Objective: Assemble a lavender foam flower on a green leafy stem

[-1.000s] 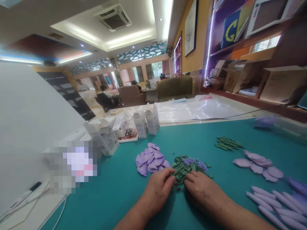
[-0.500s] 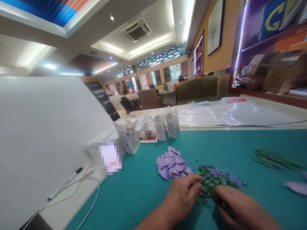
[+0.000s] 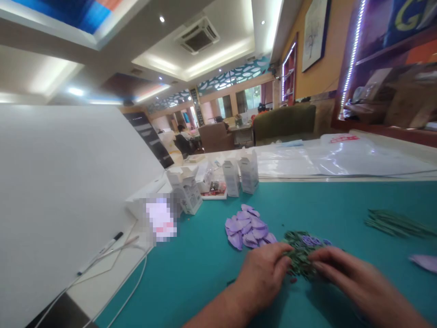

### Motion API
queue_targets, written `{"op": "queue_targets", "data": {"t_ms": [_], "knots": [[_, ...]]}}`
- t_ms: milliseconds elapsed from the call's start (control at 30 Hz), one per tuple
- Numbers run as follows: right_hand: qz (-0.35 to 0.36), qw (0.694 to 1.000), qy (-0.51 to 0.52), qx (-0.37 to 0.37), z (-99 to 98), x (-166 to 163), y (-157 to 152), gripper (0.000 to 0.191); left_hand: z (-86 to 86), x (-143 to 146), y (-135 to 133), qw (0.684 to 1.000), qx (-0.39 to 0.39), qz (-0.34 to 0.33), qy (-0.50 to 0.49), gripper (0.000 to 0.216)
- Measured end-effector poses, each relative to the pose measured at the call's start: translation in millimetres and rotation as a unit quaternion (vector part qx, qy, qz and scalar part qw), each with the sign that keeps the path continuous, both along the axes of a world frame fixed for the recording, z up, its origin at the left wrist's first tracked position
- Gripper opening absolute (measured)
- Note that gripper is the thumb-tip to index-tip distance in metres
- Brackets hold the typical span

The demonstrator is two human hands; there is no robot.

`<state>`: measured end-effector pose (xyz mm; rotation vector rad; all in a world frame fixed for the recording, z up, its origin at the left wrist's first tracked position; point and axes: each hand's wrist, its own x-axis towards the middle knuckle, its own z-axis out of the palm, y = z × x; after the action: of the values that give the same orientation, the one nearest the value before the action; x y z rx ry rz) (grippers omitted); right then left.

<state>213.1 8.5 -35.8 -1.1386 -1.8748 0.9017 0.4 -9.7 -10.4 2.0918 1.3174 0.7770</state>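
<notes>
Teal matting [image 3: 201, 273] covers the near table, and both of the person's hands rest low on it at the bottom of the view. The left hand [image 3: 264, 279] is loosely curled, its fingertips bunched against the left edge of a small heap of green pieces [image 3: 297, 260]; whether it actually pinches one cannot be told. The right hand [image 3: 355, 283], blurred, comes in from the right with its fingers stretched nearly flat and their tips touching the heap's right side, with no piece clearly in its grasp. The heap lies between the two hands, with a few purple round bits [image 3: 311, 240] on its far edge. Just beyond and to the left sits a pile of purple petals [image 3: 248, 227]. Well off to the right lie a bundle of thin green sticks [image 3: 396, 223] and a single purple petal [image 3: 425, 263] at the frame edge. At the left, off the mat, a black marker [image 3: 102, 247] and a white cable [image 3: 131, 289] lie beside a large white board [image 3: 68, 182]. Farther back stand several opened white cartons [image 3: 248, 172], then clear plastic sheets [image 3: 341, 157], and beyond those an olive sofa [image 3: 285, 123].
</notes>
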Motion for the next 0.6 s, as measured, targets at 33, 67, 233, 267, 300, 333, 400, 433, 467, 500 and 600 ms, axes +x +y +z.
{"op": "queue_targets", "data": {"t_ms": [33,67,233,267,300,333,400,433,467,500,600], "knots": [[-0.011,0.999,0.024,-0.037,5.6,-2.8,-2.7,0.030,0.9,0.0,-0.3,1.000,-0.002,-0.004,-0.009,0.031],[-0.027,0.995,0.060,-0.071,10.6,-5.9,-4.9,0.034,1.9,0.2,-0.5,1.000,-0.006,-0.010,-0.015,0.031],[-0.072,0.968,0.189,-0.152,22.4,-17.6,-9.5,0.046,4.9,1.8,0.6,0.999,-0.025,-0.036,0.000,0.032],[-0.069,0.964,0.203,-0.159,23.2,-18.7,-9.9,0.046,4.8,2.1,0.7,0.999,-0.028,-0.041,0.003,0.033],[-0.065,0.961,0.213,-0.166,23.9,-19.3,-10.3,0.047,4.6,2.3,0.8,0.999,-0.029,-0.045,0.007,0.033],[-0.061,0.958,0.220,-0.172,24.6,-19.8,-10.7,0.046,4.2,2.4,0.7,0.998,-0.028,-0.046,0.010,0.033],[-0.053,0.956,0.227,-0.177,25.6,-20.3,-11.5,0.044,3.3,2.4,0.6,0.999,-0.021,-0.043,0.014,0.032],[-0.050,0.956,0.229,-0.174,25.8,-20.5,-11.8,0.042,2.8,2.3,0.5,0.999,-0.017,-0.043,0.016,0.032],[-0.047,0.957,0.231,-0.170,25.7,-20.8,-12.0,0.040,2.5,2.3,0.4,0.999,-0.014,-0.045,0.017,0.032],[-0.045,0.957,0.233,-0.168,25.5,-21.0,-12.1,0.038,2.4,2.3,0.3,0.999,-0.012,-0.048,0.019,0.032],[-0.045,0.956,0.235,-0.171,24.4,-21.6,-12.0,0.036,2.7,2.5,-0.3,0.998,-0.016,-0.061,0.029,0.032]]}}
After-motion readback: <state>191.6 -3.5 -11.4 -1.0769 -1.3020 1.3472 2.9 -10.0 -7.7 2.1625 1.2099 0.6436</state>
